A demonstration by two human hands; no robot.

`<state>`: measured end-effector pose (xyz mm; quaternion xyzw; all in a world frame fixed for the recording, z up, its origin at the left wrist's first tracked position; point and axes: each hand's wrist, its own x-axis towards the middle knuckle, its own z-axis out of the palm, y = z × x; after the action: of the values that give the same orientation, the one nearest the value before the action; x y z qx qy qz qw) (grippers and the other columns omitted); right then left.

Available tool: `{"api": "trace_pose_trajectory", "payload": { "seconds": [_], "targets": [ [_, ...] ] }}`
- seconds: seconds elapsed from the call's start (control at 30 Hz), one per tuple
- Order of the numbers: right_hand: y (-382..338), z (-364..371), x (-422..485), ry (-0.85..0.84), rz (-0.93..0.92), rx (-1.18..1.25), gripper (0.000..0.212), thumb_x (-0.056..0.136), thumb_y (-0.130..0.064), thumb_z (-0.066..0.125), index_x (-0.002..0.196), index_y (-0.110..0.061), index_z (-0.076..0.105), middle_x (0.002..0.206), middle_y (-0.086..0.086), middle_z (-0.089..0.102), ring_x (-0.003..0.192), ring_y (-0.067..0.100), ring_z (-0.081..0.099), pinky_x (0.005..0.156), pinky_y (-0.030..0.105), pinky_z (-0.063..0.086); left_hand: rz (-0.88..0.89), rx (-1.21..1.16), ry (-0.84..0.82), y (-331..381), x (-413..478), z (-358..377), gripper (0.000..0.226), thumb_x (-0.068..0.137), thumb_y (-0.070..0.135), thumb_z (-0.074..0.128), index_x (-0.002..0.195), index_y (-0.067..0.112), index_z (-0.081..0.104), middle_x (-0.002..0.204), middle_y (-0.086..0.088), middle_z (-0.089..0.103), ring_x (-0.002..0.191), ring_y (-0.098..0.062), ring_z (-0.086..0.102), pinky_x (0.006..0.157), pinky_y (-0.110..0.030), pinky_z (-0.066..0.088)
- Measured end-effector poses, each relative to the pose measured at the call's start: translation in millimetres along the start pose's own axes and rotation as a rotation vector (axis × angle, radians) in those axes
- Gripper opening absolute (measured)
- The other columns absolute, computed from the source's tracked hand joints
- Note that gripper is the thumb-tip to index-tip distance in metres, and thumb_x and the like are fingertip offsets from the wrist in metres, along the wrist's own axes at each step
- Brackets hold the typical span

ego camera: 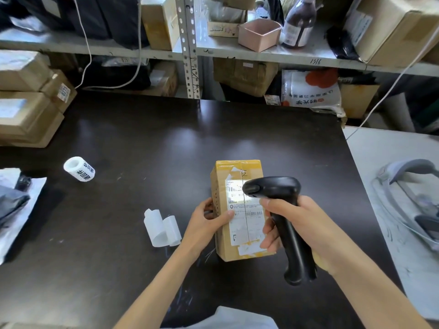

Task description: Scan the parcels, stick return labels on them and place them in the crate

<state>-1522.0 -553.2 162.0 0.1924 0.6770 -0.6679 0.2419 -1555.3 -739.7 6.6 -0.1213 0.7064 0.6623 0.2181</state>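
Scan step in hand, judged from the layout. A dark table [142, 143] is seen from above, with shelving behind it and stacked boxes at far left. A cardboard parcel [237, 210] lies flat on the table near the front centre, shipping label [244, 214] facing up. A bright patch is seen on the label's upper part, just under the scanner head, so the barcode is probably being read.

No crate can be identified with certainty.

Next move, as a judgement: scanner to be set down, one return label to be peeled from the roll [79, 171] lying well to the left, then pressed onto the parcel. Loose backing strips [162, 230] lie just beside the left hand.

Left hand [209, 222]: clamped on the parcel's left edge, thumb laid across the label, fingers wrapped round the side. Right hand [301, 229]: closed around the handle of the black scanner [280, 210], head held over the label and angled left and down.
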Motion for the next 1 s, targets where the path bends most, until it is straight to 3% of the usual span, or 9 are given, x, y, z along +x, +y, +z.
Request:
{"api": "trace_pose_trajectory", "payload": {
  "seconds": [0.43,0.53,0.63,0.73,0.83,0.93,1.0],
  "targets": [
    [1,2,8,0.010,-0.006,0.036,0.023,0.090,-0.020,0.065,0.095,0.002,0.061,0.071,0.021,0.067,0.059,0.036,0.068,0.052,0.033,0.057,-0.014,0.037,-0.040,0,5,-6,0.078,0.056,0.060,0.075,0.124,0.035,0.047,0.117,0.014,0.062,0.106,-0.008,0.064,0.073,-0.020,0.054],
    [5,-3,18,0.071,-0.038,0.055,0.017,0.090,-0.013,0.064,0.099,0.001,0.062,0.071,0.021,0.068,0.060,0.035,0.068,0.052,0.033,0.057,-0.025,0.106,-0.092,7,8,-10,0.047,0.068,0.053,0.075,0.108,0.043,0.051,0.108,0.023,0.065,0.094,0.004,0.067,0.064,-0.013,0.052],
    [10,-15,41,0.192,-0.077,0.038,0.011,0.089,-0.007,0.061,0.097,0.002,0.061,0.069,0.016,0.066,0.052,0.025,0.064,0.048,0.030,0.054,-0.016,0.223,-0.159,22,18,-16,0.025,0.087,0.036,0.069,0.108,0.042,0.055,0.123,0.014,0.065,0.093,0.010,0.065,0.065,-0.010,0.049],
    [21,-32,75,0.336,-0.053,-0.007,0.011,0.088,-0.007,0.060,0.095,0.002,0.060,0.074,0.013,0.061,0.049,0.017,0.061,0.050,0.027,0.052,0.072,0.460,-0.026,37,26,-27,0.054,0.087,0.045,0.067,0.134,0.026,0.052,0.128,0.010,0.053,0.112,-0.003,0.056,0.082,-0.018,0.042],
    [41,-47,105,0.457,-0.034,-0.240,0.025,0.088,-0.018,0.062,0.105,-0.001,0.055,0.086,0.011,0.062,0.068,0.020,0.064,0.062,0.033,0.049,0.170,0.591,0.117,47,25,-52,0.053,0.087,0.044,0.067,0.132,0.020,0.054,0.126,0.004,0.059,0.111,-0.009,0.056,0.090,-0.021,0.041],
    [64,-52,124,0.543,-0.027,-0.592,0.043,0.087,-0.025,0.068,0.116,-0.001,0.047,0.108,0.011,0.057,0.101,0.032,0.057,0.073,0.036,0.042,0.009,1.192,-0.043,43,23,-88,0.089,0.070,0.063,0.073,0.142,0.022,0.040,0.136,-0.002,0.045,0.127,-0.022,0.038,0.101,-0.035,0.039],
    [77,-51,132,0.573,-0.024,-0.739,0.048,0.087,-0.026,0.069,0.117,0.002,0.044,0.118,0.019,0.056,0.113,0.039,0.051,0.082,0.041,0.044,-0.120,1.419,-0.133,35,19,-105,0.109,0.057,0.075,0.073,0.144,0.025,0.033,0.137,-0.003,0.036,0.130,-0.028,0.027,0.105,-0.041,0.033]
  ]
}}
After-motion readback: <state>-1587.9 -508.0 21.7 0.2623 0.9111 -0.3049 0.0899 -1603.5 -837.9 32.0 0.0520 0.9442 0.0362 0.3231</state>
